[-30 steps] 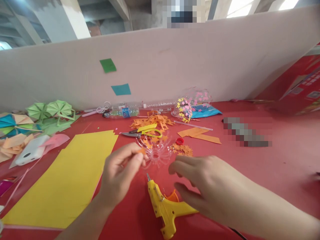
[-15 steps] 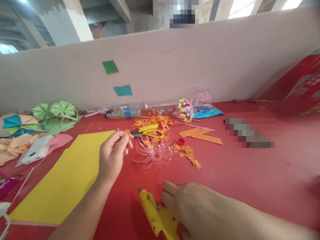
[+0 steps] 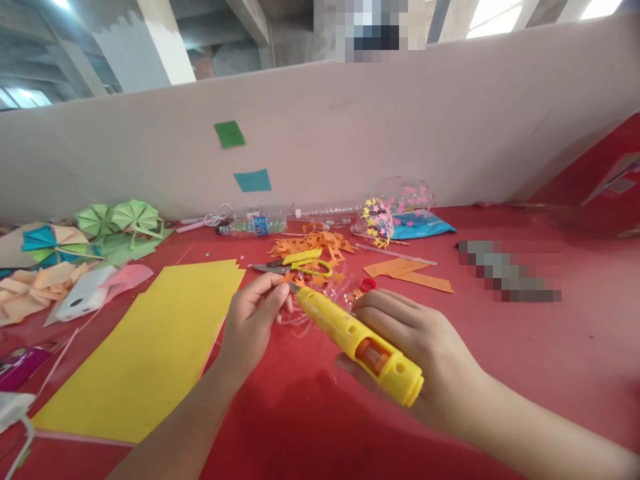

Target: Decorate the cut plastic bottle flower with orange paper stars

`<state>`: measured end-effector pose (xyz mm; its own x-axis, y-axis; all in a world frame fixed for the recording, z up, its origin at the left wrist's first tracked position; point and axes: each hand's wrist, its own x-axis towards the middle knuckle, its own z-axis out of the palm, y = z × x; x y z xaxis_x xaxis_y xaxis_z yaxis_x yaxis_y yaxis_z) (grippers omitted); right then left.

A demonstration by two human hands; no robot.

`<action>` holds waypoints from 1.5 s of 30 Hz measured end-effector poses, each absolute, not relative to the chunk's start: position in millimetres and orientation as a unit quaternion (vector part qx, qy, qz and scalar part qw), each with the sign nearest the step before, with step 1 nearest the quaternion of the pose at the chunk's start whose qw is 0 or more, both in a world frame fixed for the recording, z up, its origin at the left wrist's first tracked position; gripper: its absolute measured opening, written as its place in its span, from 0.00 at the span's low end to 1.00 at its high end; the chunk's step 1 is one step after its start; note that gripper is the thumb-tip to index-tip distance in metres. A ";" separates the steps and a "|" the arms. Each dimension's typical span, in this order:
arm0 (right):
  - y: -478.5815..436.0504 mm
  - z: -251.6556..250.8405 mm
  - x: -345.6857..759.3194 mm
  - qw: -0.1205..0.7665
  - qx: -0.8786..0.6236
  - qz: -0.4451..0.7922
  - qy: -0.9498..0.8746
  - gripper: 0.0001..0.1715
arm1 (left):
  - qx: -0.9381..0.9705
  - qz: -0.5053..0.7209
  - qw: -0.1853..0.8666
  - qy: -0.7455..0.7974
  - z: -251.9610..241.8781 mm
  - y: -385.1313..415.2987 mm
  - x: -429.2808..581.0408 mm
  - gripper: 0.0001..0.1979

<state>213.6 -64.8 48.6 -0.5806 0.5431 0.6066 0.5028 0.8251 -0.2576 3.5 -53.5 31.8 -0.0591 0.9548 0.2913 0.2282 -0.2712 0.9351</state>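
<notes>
My right hand is wrapped round a yellow hot glue gun, its nozzle pointing up and left. The nozzle tip meets the fingertips of my left hand, which are pinched together. A small orange paper star is in that pinch, mostly hidden by the fingers and the nozzle. Behind the glue gun lies a clear plastic piece cut into curling strips, partly covered. Just beyond my left hand are scissors with yellow handles and a yellow box cutter.
Yellow paper sheets lie at left, near folded green paper. Orange paper scraps, orange strips and a red cap are mid-table. Clear bottles and star-covered plastic stand along the white partition.
My right hand has lifted the glue gun from the front of the table and brought its nozzle to the star. My left hand has moved slightly right and down, still pinching the star.
</notes>
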 end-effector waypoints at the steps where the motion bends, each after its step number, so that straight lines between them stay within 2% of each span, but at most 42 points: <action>1: -64.0 48.0 213.3 0.355 -0.293 0.028 -0.888 0.13 | 0.597 0.529 0.347 0.494 32.3 -54.6 4.8 0.11; 22: -62.3 47.6 211.8 0.362 -0.309 0.006 -0.880 0.17 | 0.598 0.512 0.347 0.509 36.8 -59.0 9.7 0.12; 45: -62.8 46.3 212.9 0.358 -0.309 0.003 -0.881 0.17 | 0.607 0.516 0.350 0.493 36.3 -59.0 8.5 0.12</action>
